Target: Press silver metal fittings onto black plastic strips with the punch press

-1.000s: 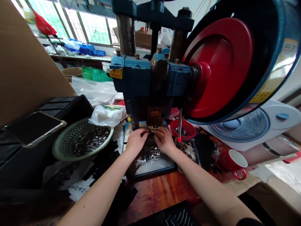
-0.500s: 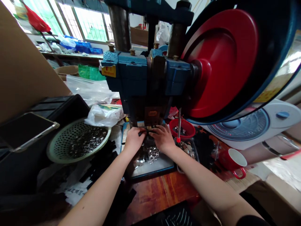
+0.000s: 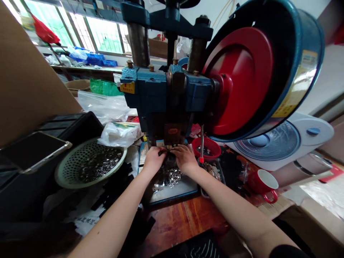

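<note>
View has shifted; pinched piece looks black.

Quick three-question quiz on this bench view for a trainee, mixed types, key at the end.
1. True or false: in the picture, the pale green colander is to the right of the blue press.
2. What lies piled just below the gap between the left hand and right hand?
A) blue trays
B) small shiny metal pieces
C) paper cups
3. Fill in: the mug is white inside and ____ outside.

Key: 1. False (left); 2. B; 3. red
</note>
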Demonstrator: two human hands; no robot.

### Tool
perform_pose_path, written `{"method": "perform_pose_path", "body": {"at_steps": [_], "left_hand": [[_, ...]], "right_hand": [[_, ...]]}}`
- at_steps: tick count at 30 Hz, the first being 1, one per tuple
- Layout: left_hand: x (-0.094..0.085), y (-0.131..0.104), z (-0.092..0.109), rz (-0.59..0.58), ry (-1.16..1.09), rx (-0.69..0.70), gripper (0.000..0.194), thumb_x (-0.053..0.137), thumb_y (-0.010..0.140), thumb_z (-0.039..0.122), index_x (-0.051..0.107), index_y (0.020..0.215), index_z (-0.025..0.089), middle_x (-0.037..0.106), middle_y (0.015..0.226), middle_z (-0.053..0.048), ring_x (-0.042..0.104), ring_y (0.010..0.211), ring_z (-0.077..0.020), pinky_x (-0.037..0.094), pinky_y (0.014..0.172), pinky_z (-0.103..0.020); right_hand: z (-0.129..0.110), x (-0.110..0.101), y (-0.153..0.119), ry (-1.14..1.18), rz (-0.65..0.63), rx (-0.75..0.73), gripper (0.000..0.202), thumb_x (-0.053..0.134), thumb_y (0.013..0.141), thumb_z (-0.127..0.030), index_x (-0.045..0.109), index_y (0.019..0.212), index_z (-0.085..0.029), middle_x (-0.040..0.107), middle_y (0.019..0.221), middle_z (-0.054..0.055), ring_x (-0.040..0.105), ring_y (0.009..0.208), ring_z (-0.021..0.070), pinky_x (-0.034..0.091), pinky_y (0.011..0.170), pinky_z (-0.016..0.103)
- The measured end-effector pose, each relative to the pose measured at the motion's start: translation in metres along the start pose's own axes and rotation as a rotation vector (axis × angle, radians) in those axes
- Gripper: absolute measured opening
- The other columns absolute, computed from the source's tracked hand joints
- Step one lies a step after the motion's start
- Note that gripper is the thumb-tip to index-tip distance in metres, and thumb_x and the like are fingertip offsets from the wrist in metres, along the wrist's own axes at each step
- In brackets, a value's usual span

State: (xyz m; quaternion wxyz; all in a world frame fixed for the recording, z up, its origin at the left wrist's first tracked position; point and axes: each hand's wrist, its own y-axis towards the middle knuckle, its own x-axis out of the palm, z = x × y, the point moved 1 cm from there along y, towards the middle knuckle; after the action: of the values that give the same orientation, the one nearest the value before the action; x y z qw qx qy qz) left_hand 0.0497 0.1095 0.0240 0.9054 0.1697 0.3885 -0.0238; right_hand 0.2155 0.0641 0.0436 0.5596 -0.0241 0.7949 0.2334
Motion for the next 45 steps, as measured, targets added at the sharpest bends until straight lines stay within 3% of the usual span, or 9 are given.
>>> {"method": "perform_pose_path", "body": {"at_steps": [10, 16, 21, 26, 29, 33, 37, 41, 45], "left_hand": [[-0.001, -0.005, 0.002, 0.020, -0.065, -0.004, 0.023, 0.050, 0.078, 0.029, 0.069, 0.088, 0.019, 0.067, 0.093, -0.007, 0.056, 0.098, -0.0221, 0.041, 0.092, -0.035], [0.006, 0.002, -0.003, -0.007, -0.144, -0.021, 0.023, 0.051, 0.076, 0.026, 0.068, 0.088, 0.018, 0.067, 0.092, -0.005, 0.058, 0.097, -0.0211, 0.043, 0.089, -0.034], [-0.002, -0.005, -0.006, 0.086, -0.213, -0.108, 0.029, 0.048, 0.079, 0.032, 0.064, 0.096, 0.015, 0.066, 0.096, -0.008, 0.061, 0.086, -0.0189, 0.048, 0.082, -0.033], [-0.021, -0.030, -0.016, 0.139, -0.243, -0.175, 0.033, 0.048, 0.080, 0.039, 0.062, 0.100, 0.017, 0.064, 0.099, -0.008, 0.060, 0.084, -0.0190, 0.048, 0.079, -0.034], [-0.030, -0.044, -0.019, 0.144, -0.256, -0.210, 0.031, 0.050, 0.079, 0.040, 0.062, 0.098, 0.018, 0.063, 0.098, -0.007, 0.060, 0.084, -0.0194, 0.048, 0.080, -0.036], [-0.037, -0.061, -0.019, 0.144, -0.285, -0.232, 0.033, 0.051, 0.079, 0.043, 0.062, 0.099, 0.019, 0.062, 0.100, -0.007, 0.059, 0.086, -0.0200, 0.047, 0.081, -0.035], [-0.046, -0.077, -0.022, 0.128, -0.267, -0.251, 0.036, 0.050, 0.079, 0.045, 0.061, 0.101, 0.018, 0.060, 0.103, -0.008, 0.059, 0.088, -0.0209, 0.047, 0.081, -0.035], [-0.060, -0.099, -0.027, 0.119, -0.180, -0.249, 0.038, 0.048, 0.080, 0.048, 0.060, 0.101, 0.019, 0.060, 0.102, -0.007, 0.059, 0.090, -0.0221, 0.047, 0.081, -0.036], [-0.071, -0.132, -0.025, -0.075, -0.028, -0.227, 0.032, 0.044, 0.082, 0.049, 0.063, 0.091, 0.024, 0.063, 0.095, -0.005, 0.059, 0.086, -0.0222, 0.046, 0.079, -0.035]], "right_hand": [[0.002, 0.005, -0.006, -0.110, 0.047, -0.135, 0.038, 0.050, 0.084, -0.013, 0.060, 0.114, -0.034, 0.059, 0.119, 0.002, 0.038, 0.123, 0.0247, 0.009, 0.109, 0.054], [0.000, 0.005, 0.006, -0.016, 0.017, -0.062, 0.033, 0.050, 0.082, -0.012, 0.066, 0.104, -0.030, 0.062, 0.115, 0.002, 0.043, 0.119, 0.0237, 0.022, 0.106, 0.050], [0.016, 0.009, -0.012, 0.325, 0.178, 0.044, 0.032, 0.044, 0.083, -0.014, 0.064, 0.107, -0.021, 0.064, 0.109, 0.008, 0.052, 0.108, 0.0215, 0.039, 0.097, 0.041], [0.041, 0.010, -0.063, 0.976, 0.359, 0.533, 0.037, 0.040, 0.088, -0.045, 0.061, 0.100, -0.018, 0.068, 0.082, 0.007, 0.063, 0.079, 0.0207, 0.050, 0.077, 0.036], [0.046, 0.003, -0.081, 1.214, 0.402, 0.598, 0.051, 0.036, 0.085, -0.060, 0.061, 0.097, -0.017, 0.068, 0.083, 0.008, 0.064, 0.079, 0.0214, 0.050, 0.077, 0.036], [0.045, -0.007, -0.080, 1.117, 0.342, 0.531, 0.048, 0.046, 0.081, -0.062, 0.065, 0.086, -0.018, 0.068, 0.080, 0.007, 0.063, 0.078, 0.0214, 0.048, 0.076, 0.034], [0.044, -0.006, -0.076, 0.897, 0.406, 0.505, 0.047, 0.047, 0.080, -0.061, 0.064, 0.075, -0.018, 0.067, 0.076, 0.006, 0.061, 0.077, 0.0212, 0.046, 0.076, 0.032], [0.046, 0.009, -0.078, 1.044, 0.415, 0.536, 0.058, 0.030, 0.086, -0.063, 0.064, 0.088, -0.016, 0.067, 0.075, 0.007, 0.061, 0.072, 0.0202, 0.048, 0.071, 0.032], [0.039, 0.018, -0.054, 0.859, 0.358, 0.532, 0.047, 0.040, 0.084, -0.058, 0.064, 0.087, -0.018, 0.065, 0.067, 0.003, 0.059, 0.062, 0.0178, 0.046, 0.061, 0.029]]}}
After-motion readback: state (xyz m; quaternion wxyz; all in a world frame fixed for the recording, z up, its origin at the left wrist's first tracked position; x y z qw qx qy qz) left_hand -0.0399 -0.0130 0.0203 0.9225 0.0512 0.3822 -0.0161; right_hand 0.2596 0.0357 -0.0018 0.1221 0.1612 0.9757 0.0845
